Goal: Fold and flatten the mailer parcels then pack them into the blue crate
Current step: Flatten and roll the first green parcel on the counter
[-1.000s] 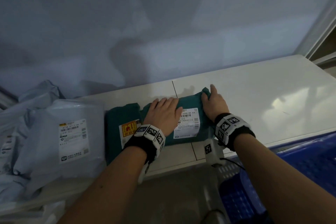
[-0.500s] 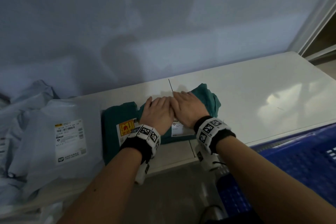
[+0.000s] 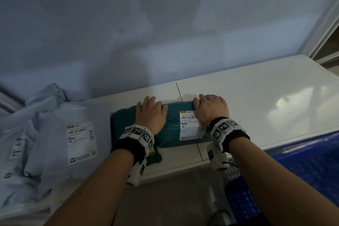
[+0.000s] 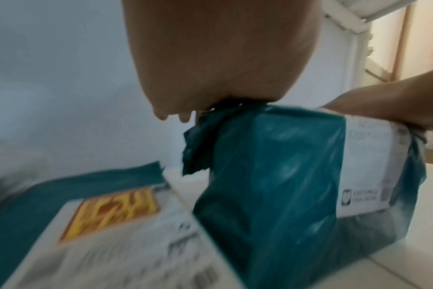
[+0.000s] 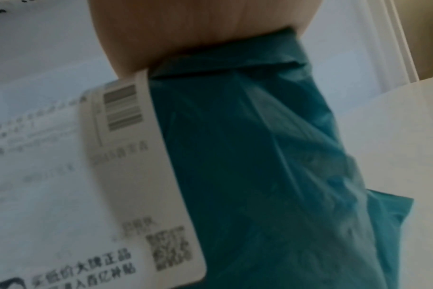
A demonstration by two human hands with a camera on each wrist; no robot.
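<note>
glossy teal plastic mailer (image 3: 172, 126), paper label (image 3: 190, 126).

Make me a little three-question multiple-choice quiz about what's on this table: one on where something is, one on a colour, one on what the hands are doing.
1. Where is the blue crate?
A. on the table
B. below the table's near edge, at right
C. against the wall

2. What colour is the mailer under both hands?
A. teal
B. red
C. yellow

3. What are the hands doing?
A. hanging idle
B. lifting the mailer
C. pressing flat on the mailer

Answers:
1 B: the head view shows it lower right, beside the white table.
2 A: teal plastic with a white label.
3 C: the left hand and right hand lie flat on top.
</note>
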